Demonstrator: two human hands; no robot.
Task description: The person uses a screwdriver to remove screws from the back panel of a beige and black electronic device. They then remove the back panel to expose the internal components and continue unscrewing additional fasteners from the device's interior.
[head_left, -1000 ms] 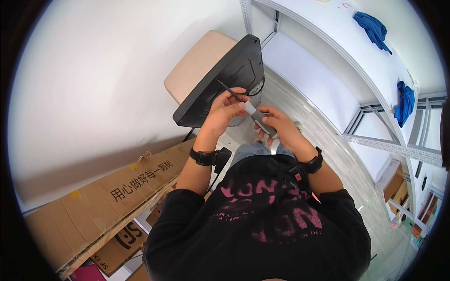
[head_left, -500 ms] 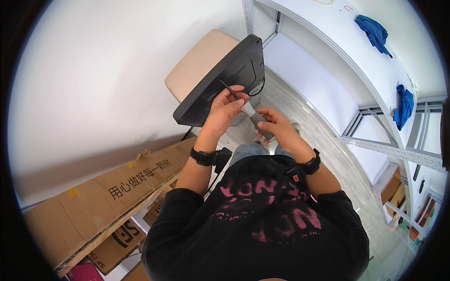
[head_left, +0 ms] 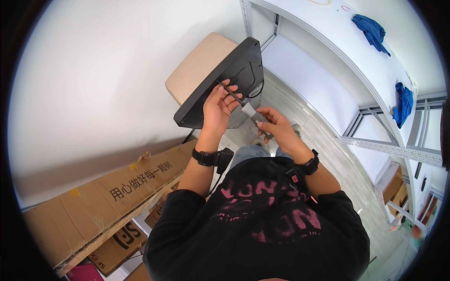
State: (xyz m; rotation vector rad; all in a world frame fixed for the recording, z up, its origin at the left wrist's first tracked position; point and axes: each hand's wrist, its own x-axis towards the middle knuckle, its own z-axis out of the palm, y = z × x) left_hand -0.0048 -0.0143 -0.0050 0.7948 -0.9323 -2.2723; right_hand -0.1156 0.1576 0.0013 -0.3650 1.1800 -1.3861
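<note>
A screwdriver [head_left: 248,109] with a grey handle and a long dark shaft slants up and left, its tip at the face of a black panel [head_left: 191,110]. My right hand [head_left: 279,127] is closed around the handle. Near the tip, my left hand [head_left: 218,108] has its thumb and fingertips about the shaft, close against the panel; its other fingers are loosely bent. A beige, rounded block [head_left: 199,63] that looks like a cushion sits behind the panel, which stands tilted. Whatever the tip meets is hidden by my left fingers.
The white wall [head_left: 103,79] runs along the left. A long cardboard box [head_left: 103,196] lies at the lower left, above more boxes. White metal-framed shelving [head_left: 309,70] curves along the right, with two blue cloths [head_left: 403,105] on it. Grey floor [head_left: 323,133] shows between.
My left hand has slid up the shaft toward the tip and the panel, and its fingers have loosened somewhat. My right hand stays on the handle in nearly the same place.
</note>
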